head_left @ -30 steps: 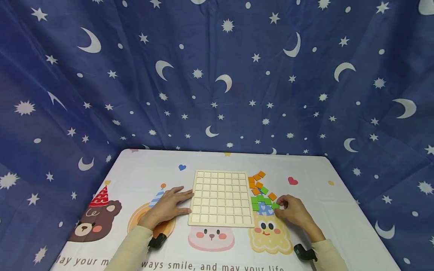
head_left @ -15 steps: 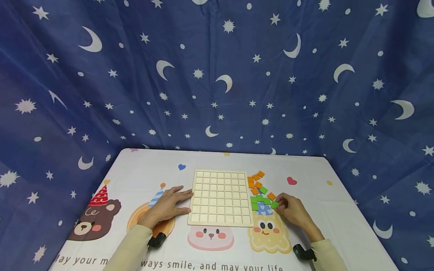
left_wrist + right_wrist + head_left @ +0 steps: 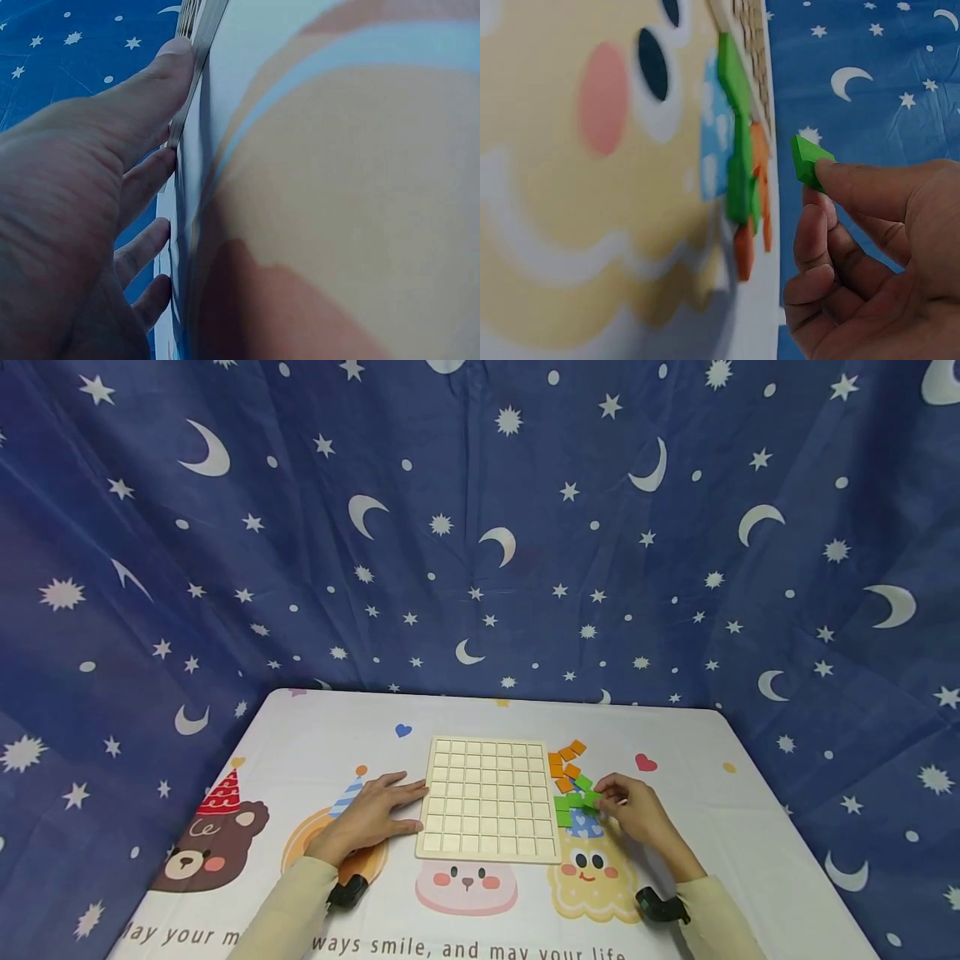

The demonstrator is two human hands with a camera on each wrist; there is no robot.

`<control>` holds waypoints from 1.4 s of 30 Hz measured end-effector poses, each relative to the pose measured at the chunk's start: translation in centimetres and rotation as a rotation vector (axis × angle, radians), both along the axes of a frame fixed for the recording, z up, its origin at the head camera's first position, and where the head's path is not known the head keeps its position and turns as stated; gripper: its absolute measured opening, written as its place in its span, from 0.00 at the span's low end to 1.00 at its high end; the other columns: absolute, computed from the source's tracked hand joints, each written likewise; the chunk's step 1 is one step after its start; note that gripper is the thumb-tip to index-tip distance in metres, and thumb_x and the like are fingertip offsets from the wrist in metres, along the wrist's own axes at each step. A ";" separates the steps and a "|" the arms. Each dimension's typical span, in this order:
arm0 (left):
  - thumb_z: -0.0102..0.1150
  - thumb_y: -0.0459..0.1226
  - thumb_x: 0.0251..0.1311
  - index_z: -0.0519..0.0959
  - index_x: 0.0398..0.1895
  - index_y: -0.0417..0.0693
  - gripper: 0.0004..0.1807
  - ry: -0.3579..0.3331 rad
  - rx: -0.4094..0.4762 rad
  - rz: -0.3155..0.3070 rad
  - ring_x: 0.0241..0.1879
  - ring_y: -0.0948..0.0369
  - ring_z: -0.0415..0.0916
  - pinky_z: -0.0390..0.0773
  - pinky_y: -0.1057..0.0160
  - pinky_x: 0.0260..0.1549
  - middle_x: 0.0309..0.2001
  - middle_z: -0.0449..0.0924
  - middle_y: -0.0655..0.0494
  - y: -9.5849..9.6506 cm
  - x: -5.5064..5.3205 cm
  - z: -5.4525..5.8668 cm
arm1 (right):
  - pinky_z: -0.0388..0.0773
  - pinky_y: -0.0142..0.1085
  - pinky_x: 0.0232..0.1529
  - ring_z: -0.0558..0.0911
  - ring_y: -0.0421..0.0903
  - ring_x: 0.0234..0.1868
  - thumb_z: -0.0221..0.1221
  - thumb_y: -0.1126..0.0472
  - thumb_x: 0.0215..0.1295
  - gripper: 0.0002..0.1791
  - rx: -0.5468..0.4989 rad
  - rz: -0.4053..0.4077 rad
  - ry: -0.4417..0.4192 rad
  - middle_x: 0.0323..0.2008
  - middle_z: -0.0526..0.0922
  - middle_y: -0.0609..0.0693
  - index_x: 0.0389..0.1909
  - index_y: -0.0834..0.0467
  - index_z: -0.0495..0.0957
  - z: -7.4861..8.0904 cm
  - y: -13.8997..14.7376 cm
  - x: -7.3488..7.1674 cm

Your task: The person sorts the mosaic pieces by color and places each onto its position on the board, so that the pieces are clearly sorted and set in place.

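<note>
A pale wooden board with a grid of square cells lies flat mid-table, its cells bare. My left hand rests at its left side with fingers spread and fairly straight; in the left wrist view the thumb touches the board's edge. Between thumb and forefinger my right hand pinches a small green square tile, raised over the table in the right wrist view. Several loose green tiles lie beside the board's right edge, just left of that hand.
Several orange tiles are scattered behind the green ones, along the board's right side. A white cloth printed with cartoon animals and lettering covers the table. A blue curtain with moons and stars hangs behind.
My right hand has lifted the green tile from the right end of the green group and moved left and away from me with it. My left hand stays still.
</note>
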State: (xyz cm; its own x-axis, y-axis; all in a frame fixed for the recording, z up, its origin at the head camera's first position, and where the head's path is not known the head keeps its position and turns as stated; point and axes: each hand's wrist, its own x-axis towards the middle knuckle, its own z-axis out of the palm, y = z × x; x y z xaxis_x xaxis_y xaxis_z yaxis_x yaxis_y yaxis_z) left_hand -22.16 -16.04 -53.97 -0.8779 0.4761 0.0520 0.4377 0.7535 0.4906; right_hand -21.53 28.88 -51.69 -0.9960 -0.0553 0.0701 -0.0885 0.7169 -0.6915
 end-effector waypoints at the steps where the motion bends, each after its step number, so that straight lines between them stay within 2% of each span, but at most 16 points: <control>1: 0.68 0.54 0.55 0.74 0.67 0.57 0.35 -0.001 0.001 0.001 0.74 0.46 0.56 0.57 0.36 0.68 0.70 0.69 0.64 0.0 0.0 0.0 | 0.74 0.29 0.32 0.77 0.42 0.30 0.68 0.67 0.57 0.08 -0.007 0.004 0.004 0.29 0.82 0.49 0.37 0.58 0.81 0.1 -0.2 -0.1; 9: 0.68 0.54 0.55 0.73 0.67 0.57 0.35 -0.017 0.008 0.004 0.74 0.46 0.56 0.57 0.37 0.68 0.70 0.69 0.63 0.2 0.0 -0.3 | 0.76 0.29 0.34 0.77 0.44 0.32 0.67 0.67 0.59 0.08 -0.042 0.010 -0.013 0.30 0.82 0.49 0.38 0.57 0.80 0.9 -2.0 -1.2; 21: 0.68 0.55 0.54 0.73 0.68 0.57 0.36 -0.019 0.019 0.015 0.74 0.45 0.56 0.59 0.36 0.67 0.70 0.69 0.62 0.1 0.5 -0.4 | 0.79 0.30 0.33 0.80 0.43 0.33 0.67 0.66 0.60 0.07 -0.096 0.095 0.013 0.32 0.83 0.51 0.38 0.58 0.81 2.6 -4.4 -2.7; 27: 0.68 0.55 0.54 0.73 0.68 0.59 0.37 -0.020 0.004 0.024 0.74 0.46 0.56 0.60 0.36 0.67 0.70 0.69 0.65 -0.1 0.3 -0.7 | 0.78 0.31 0.36 0.79 0.42 0.34 0.67 0.65 0.60 0.07 -0.101 0.129 0.018 0.33 0.83 0.50 0.39 0.56 0.81 2.4 -5.8 -3.4; 31: 0.68 0.55 0.54 0.72 0.68 0.59 0.37 -0.024 0.001 0.020 0.74 0.46 0.56 0.59 0.35 0.67 0.70 0.68 0.65 -0.2 0.1 -0.7 | 0.78 0.35 0.37 0.79 0.43 0.35 0.66 0.64 0.62 0.06 -0.145 0.147 -0.011 0.33 0.83 0.50 0.40 0.55 0.81 2.4 -6.8 -4.0; 32: 0.68 0.56 0.54 0.72 0.68 0.59 0.37 -0.025 0.000 0.022 0.74 0.46 0.56 0.59 0.35 0.67 0.71 0.68 0.65 -0.2 0.1 -0.7 | 0.79 0.37 0.45 0.79 0.43 0.34 0.66 0.64 0.62 0.06 -0.158 0.152 -0.015 0.33 0.83 0.49 0.39 0.54 0.81 2.4 -7.1 -4.2; 33: 0.68 0.56 0.54 0.72 0.68 0.59 0.37 -0.027 0.000 0.022 0.74 0.46 0.55 0.59 0.35 0.67 0.71 0.68 0.65 -0.2 0.0 -0.7 | 0.79 0.39 0.46 0.79 0.44 0.35 0.65 0.64 0.62 0.06 -0.176 0.161 -0.021 0.34 0.83 0.50 0.40 0.55 0.81 2.3 -7.5 -4.3; 38: 0.68 0.55 0.54 0.72 0.68 0.59 0.37 -0.033 0.005 0.023 0.75 0.46 0.55 0.58 0.34 0.67 0.71 0.68 0.65 -0.1 -0.1 -0.5 | 0.79 0.38 0.45 0.78 0.44 0.35 0.66 0.64 0.62 0.07 -0.242 0.172 -0.040 0.35 0.83 0.51 0.40 0.55 0.81 2.0 -9.5 -5.0; 39: 0.68 0.55 0.54 0.72 0.68 0.59 0.37 -0.033 0.007 0.023 0.75 0.46 0.55 0.58 0.34 0.67 0.71 0.68 0.65 -0.1 -0.1 -0.4 | 0.78 0.36 0.37 0.78 0.43 0.35 0.65 0.64 0.63 0.06 -0.252 0.171 -0.048 0.35 0.83 0.51 0.40 0.55 0.81 2.0 -9.9 -5.2; 42: 0.68 0.55 0.54 0.72 0.68 0.60 0.37 -0.035 0.006 0.025 0.75 0.46 0.55 0.58 0.34 0.67 0.71 0.68 0.65 0.0 0.0 -0.4 | 0.78 0.34 0.36 0.78 0.43 0.34 0.65 0.64 0.63 0.06 -0.266 0.159 -0.067 0.35 0.83 0.50 0.40 0.54 0.82 1.6 -10.9 -5.4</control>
State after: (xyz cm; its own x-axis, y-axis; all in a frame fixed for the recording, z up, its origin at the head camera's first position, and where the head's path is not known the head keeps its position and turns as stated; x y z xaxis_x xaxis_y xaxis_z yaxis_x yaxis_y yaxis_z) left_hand -22.17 -16.04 -54.40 -0.8907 0.4540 0.0238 0.4014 0.7606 0.5102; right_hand -26.92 17.96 -50.07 -0.9793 -0.1987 0.0380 -0.1330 0.4906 -0.8612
